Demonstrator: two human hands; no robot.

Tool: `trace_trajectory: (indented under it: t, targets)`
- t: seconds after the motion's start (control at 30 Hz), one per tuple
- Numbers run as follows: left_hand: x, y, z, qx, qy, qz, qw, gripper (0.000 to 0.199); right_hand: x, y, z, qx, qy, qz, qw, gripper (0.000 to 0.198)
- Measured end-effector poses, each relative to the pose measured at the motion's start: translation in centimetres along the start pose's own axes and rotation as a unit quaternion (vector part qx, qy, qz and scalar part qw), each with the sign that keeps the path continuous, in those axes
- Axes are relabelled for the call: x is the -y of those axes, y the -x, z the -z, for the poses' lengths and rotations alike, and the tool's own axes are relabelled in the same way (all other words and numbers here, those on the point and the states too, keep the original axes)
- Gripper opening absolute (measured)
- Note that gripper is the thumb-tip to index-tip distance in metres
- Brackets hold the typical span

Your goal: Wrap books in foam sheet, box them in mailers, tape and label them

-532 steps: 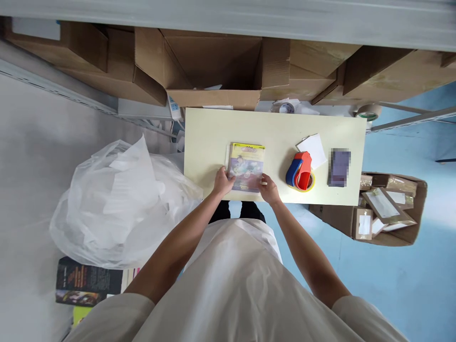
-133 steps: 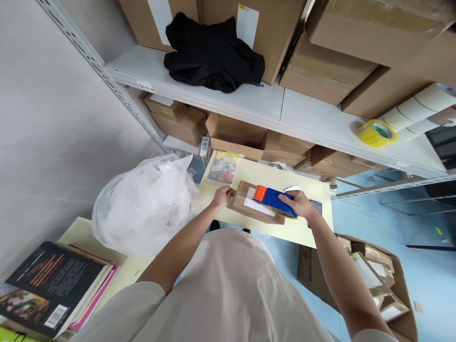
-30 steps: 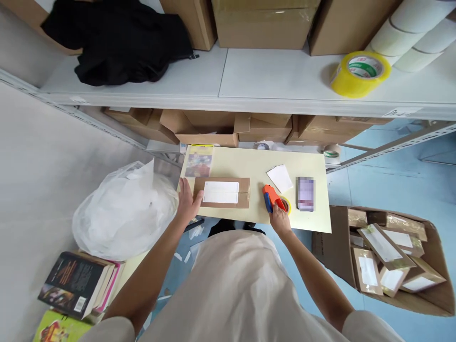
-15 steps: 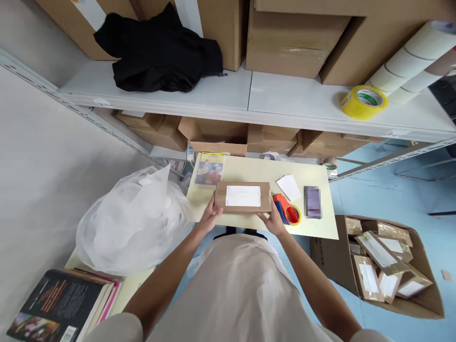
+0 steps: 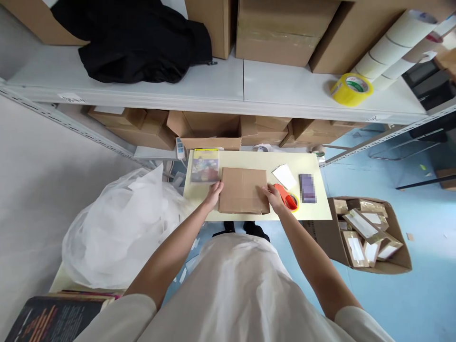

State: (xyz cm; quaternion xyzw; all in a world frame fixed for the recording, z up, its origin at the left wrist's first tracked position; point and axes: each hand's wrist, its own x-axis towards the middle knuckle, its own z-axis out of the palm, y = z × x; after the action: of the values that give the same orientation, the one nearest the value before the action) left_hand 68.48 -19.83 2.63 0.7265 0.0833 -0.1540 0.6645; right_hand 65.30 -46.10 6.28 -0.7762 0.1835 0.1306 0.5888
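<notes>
A small brown cardboard box (image 5: 243, 191) is held between my two hands over the pale yellow table (image 5: 245, 159), a plain broad side facing up. My left hand (image 5: 215, 194) grips its left edge, fingers closed round the side. On the opposite edge my right hand (image 5: 272, 195) holds it the same way. Just right of that hand lies a red and blue tape dispenser (image 5: 286, 196) with a yellow-edged roll. A white pad of slips (image 5: 284, 176) and a purple, blurred-out flat object (image 5: 307, 188) rest beyond it. Left of the box lies a book in a clear wrapper (image 5: 205, 166).
A large open carton (image 5: 399, 256) with several labelled parcels stands on the floor at right. A big translucent plastic bag (image 5: 117, 232) and dark-covered books (image 5: 53, 318) are at left. The shelf (image 5: 281, 85) ahead carries cartons, a black garment (image 5: 142, 45) and a yellow tape roll (image 5: 352, 89).
The box has been turned in my hands: its narrow side with the white label faced up before, and now a broad plain side does. The view has shifted somewhat.
</notes>
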Motion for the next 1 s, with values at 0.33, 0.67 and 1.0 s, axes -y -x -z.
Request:
trace_trajectory:
  t: [0.33, 0.67, 1.0]
  targets:
    - [4.7, 1.2, 2.6, -0.020, 0.003, 0.083, 0.996, 0.061, -5.9, 0.3, 0.1, -0.062, -0.008, -0.004, 0.998, 0.059]
    - [6.4, 4.9, 1.1, -0.007, -0.189, -0.052, 0.981, 0.073, -11.0, 4.7, -2.4, -0.081, 0.120, 0.044, 0.988, 0.080]
    - [-2.1, 3.7, 2.3, -0.099, -0.281, -0.090, 0.950, 0.022, -0.3, 3.9, 2.3, -0.145, 0.280, 0.101, 0.944, 0.035]
